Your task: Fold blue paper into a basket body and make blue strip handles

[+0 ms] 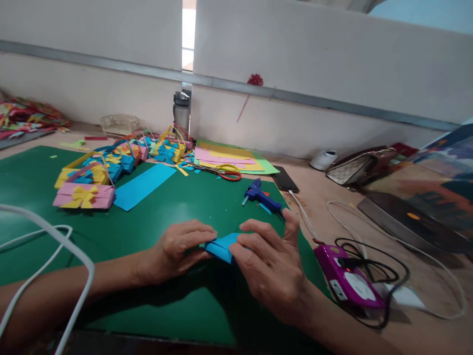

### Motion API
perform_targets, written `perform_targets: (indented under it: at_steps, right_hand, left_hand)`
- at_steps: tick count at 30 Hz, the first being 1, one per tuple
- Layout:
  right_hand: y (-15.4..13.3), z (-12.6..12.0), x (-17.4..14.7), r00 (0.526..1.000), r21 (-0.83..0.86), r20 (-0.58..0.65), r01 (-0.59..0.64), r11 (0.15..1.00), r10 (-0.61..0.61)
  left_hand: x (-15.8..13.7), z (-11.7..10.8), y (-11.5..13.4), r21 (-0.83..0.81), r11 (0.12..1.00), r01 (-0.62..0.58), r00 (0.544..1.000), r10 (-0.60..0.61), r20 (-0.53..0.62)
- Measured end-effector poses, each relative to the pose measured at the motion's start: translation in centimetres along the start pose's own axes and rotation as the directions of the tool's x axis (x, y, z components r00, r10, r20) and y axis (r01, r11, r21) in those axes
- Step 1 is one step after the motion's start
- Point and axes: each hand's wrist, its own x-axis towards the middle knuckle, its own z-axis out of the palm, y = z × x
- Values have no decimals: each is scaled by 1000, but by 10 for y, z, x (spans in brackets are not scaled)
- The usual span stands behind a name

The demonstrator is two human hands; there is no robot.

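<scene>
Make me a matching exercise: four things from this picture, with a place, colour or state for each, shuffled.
Things
1. folded paper
2. glue gun
3. bottle
4. power strip

Place, colour or state
A. purple
B. upright by the wall
C. held between left hand and right hand
D. lying on the green mat

Pairs: 1-C, 2-D, 3-B, 4-A

A green board (188, 202) bears paper baskets (105, 197) (bow-trimmed) and a glue gun (261, 196)
</scene>
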Motion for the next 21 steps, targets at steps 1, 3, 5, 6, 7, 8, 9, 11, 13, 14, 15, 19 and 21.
perform_targets:
  at_steps: [1, 3, 5, 6, 7, 8, 9, 11, 13, 14, 15, 19, 21]
  right_hand:
    - [0, 0, 1, 1000, -3, 11, -1, 1000, 1]
    - [0, -1, 2, 1000, -10, 29, 1, 1000, -1]
    - [-1, -1, 3, 999, -20, 51, 8, 1000, -7]
    - [-1, -1, 3, 998, -25, 58, 8, 1000, -7]
    - [-1, -1, 3, 998, -28, 64, 8, 1000, -6]
    - [0, -1, 3, 998, -29, 69, 5, 1000, -3]
    - [0, -1, 3, 997, -26, 71, 5, 1000, -3]
    - [1, -1, 3, 998, -10, 64, 15, 1000, -14]
    - [3, -1, 3, 998, 1, 49, 26, 1000, -26]
    - [3, -1, 3, 999, 5, 39, 30, 1000, -30]
    - [4, -1, 3, 999, 9, 33, 33, 999, -33]
    - [5, 0, 2, 998, 31, 25, 58, 998, -59]
    - [4, 1, 1, 998, 35, 31, 62, 997, -63]
  left_hand:
    - [0, 0, 0, 10, 1000, -10, 1000, 10, -1]
    - [1, 0, 0, 30, 999, -28, 1000, 29, -6]
    - [2, -1, 1, 41, 998, -40, 999, 41, -5]
    - [2, -1, 2, 40, 998, -40, 999, 40, -3]
    - [3, -2, 2, 34, 999, -33, 999, 33, -2]
    - [4, -2, 3, 14, 1000, -20, 1000, 20, 4]
    - [4, -3, 5, -17, 1000, -2, 1000, 2, 13]
    - [6, -5, 8, -106, 992, 61, 998, -58, 30]
    - [7, -6, 11, -199, 968, 156, 988, -150, 47]
    - [8, -6, 13, -236, 950, 206, 978, -200, 50]
    - [8, -6, 15, -265, 929, 257, 966, -251, 55]
    - [6, -3, 21, -333, 844, 420, 905, -417, 85]
    - [5, -2, 23, -353, 812, 465, 880, -467, 86]
